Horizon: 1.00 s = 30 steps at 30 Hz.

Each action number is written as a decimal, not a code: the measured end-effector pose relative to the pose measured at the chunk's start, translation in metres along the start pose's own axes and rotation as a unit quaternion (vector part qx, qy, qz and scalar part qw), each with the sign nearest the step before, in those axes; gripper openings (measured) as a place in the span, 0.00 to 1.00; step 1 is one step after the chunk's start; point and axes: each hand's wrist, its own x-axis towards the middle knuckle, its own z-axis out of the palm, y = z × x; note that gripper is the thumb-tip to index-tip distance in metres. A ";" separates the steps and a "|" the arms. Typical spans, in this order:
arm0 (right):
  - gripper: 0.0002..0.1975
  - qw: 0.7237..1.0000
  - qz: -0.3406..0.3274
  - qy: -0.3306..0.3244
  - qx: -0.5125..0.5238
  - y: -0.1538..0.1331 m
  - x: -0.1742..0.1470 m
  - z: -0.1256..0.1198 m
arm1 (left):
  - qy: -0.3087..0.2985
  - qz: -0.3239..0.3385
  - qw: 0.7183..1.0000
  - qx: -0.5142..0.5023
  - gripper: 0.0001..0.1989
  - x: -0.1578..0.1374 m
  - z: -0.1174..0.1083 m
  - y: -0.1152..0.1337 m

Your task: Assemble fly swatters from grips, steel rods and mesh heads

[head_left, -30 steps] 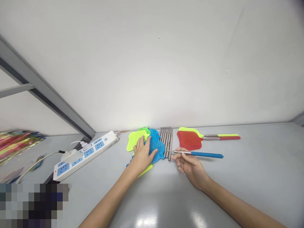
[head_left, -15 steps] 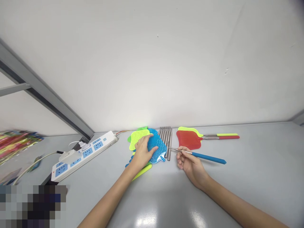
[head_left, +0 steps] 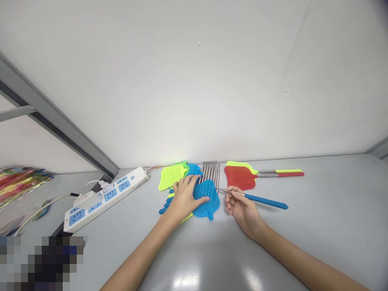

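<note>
My left hand (head_left: 183, 198) grips a blue mesh fly swatter head (head_left: 207, 206) by its left side, thumb lying across the top. In my right hand (head_left: 241, 208), pinched between thumb and fingers, is a thin metal rod with a blue handle (head_left: 266, 201). The rod's bare tip points left, close to the swatter head; I cannot tell whether they touch. A yellow-green swatter head (head_left: 173, 177) lies left of my left hand, with another blue head (head_left: 194, 169) behind. Several metal rods (head_left: 210, 171) lie side by side beyond the held head; blue handle ends (head_left: 165, 208) show beneath my left wrist.
A red swatter (head_left: 241, 178) and a yellow swatter (head_left: 289, 171), both with handles, lie at right near the wall. At left sits a white power strip (head_left: 106, 202) with plugs and cables. Colourful plastic packages (head_left: 24, 182) lie farther left, past a metal frame post (head_left: 75, 125).
My left hand has drawn the blue swatter head toward me and slightly right, off the pile. The yellow-green head has shifted left. My right hand has stayed nearly still with the rod.
</note>
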 end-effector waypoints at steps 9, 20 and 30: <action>0.04 1.000 -0.011 0.009 -0.005 0.001 0.003 -0.001 | -0.023 0.011 0.999 0.031 0.29 -0.002 -0.010 0.008; 0.10 0.992 -0.026 -0.046 -0.115 -0.002 -0.009 0.010 | -0.089 -0.042 0.995 -0.007 0.39 -0.010 -0.013 0.008; 0.11 0.991 -0.027 -0.050 -0.121 -0.001 -0.008 0.009 | 0.005 -0.020 0.996 -0.083 0.23 -0.001 -0.023 0.019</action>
